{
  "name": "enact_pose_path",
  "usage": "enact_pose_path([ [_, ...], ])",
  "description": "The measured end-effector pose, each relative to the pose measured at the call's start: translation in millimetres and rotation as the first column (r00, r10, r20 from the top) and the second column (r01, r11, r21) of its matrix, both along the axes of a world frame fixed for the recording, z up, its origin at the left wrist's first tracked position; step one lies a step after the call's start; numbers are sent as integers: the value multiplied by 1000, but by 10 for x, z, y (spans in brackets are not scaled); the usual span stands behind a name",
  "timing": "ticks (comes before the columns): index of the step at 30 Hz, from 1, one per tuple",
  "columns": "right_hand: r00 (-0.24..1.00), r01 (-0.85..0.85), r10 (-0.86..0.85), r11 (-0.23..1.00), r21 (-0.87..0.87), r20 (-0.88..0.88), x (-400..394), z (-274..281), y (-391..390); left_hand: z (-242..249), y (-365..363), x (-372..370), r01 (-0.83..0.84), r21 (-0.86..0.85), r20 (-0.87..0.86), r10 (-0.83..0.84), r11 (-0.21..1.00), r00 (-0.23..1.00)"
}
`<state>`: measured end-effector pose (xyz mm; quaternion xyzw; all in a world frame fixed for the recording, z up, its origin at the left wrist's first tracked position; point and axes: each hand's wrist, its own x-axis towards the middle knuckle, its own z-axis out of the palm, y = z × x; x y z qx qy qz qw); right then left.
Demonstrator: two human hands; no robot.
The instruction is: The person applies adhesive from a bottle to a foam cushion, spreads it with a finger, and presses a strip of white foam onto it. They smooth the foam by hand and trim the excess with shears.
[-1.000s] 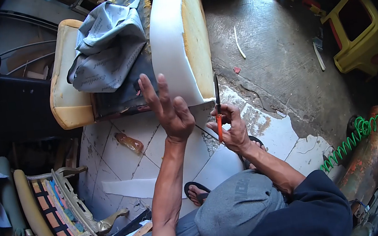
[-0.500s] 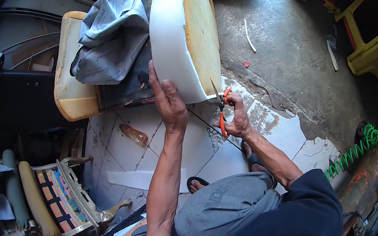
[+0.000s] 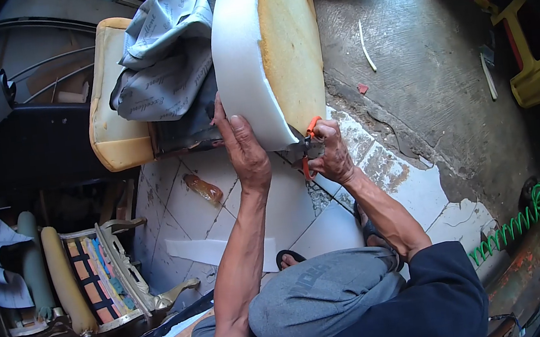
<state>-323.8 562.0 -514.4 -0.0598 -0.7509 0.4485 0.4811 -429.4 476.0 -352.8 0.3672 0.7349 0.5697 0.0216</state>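
Note:
My left hand (image 3: 246,152) lies flat with fingers stretched against the lower side of a white foam strip (image 3: 239,65). The strip wraps the curved side of a yellow foam seat part (image 3: 291,53). In my right hand (image 3: 333,153) is a pair of scissors (image 3: 312,126) with orange handles. Its blades are at the strip's lower corner, mostly hidden by the foam edge and my fingers. Grey printed fabric (image 3: 163,81) lies crumpled on the dark part of the seat, left of the strip.
A clear bag with something orange (image 3: 204,190) and a white foam offcut (image 3: 193,250) lie on the tiles. A carved chair frame (image 3: 105,274) stands at lower left. At right are a green coiled hose (image 3: 516,228) and a yellow plastic piece (image 3: 534,75).
The scissors have turned and moved left from beside the foam corner onto its lower edge, with my right hand following. My left hand keeps its place on the strip.

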Motion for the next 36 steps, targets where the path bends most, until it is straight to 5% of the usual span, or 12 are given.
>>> enact_pose_path([
  [36,926,319,-255,922,-217,278,169,1117,-487,57,-40,-16,43,-1,84,-43,999,996],
])
